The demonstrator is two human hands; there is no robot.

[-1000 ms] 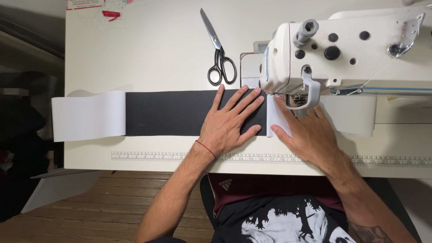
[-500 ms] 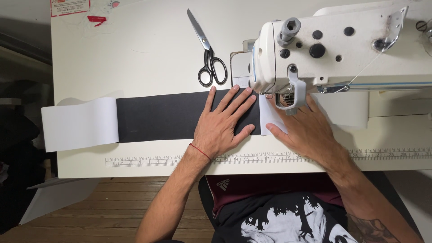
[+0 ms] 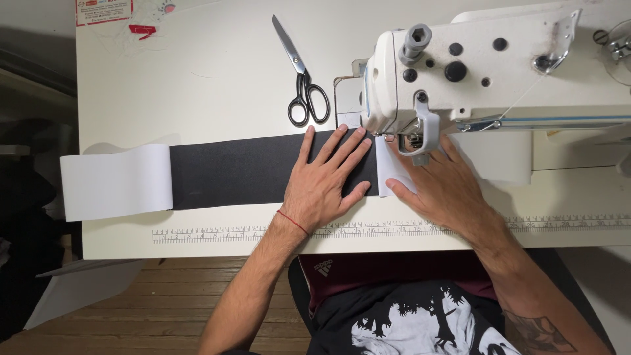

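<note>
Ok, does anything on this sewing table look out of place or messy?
Nothing much. Both hands, left and right, press the black strip flat. Its white end hangs past the table's left edge, and the scissors lie askew.

Matt black cloth strip [image 3: 236, 172], glossy white sewing machine [image 3: 486, 62], shiny metal scissors [image 3: 299, 72], smooth table [image 3: 197, 92]

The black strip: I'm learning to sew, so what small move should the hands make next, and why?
Probably ease the black strip rightward under the needle. The left hand lies flat on its end, the right hand on the white piece beside the sewing machine head, and most of the strip remains left of it.
</note>
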